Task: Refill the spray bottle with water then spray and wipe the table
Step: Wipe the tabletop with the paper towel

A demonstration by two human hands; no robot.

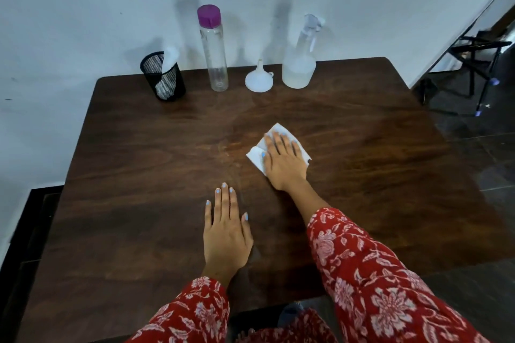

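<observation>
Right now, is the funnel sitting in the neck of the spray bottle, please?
No, the funnel stands upside down on the table, beside the spray bottle.

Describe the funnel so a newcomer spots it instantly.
Look along the far edge of the dark wooden table, by the wall. The funnel sits between the purple-capped bottle and the spray bottle: small, white, upside down, shortest there.
</observation>
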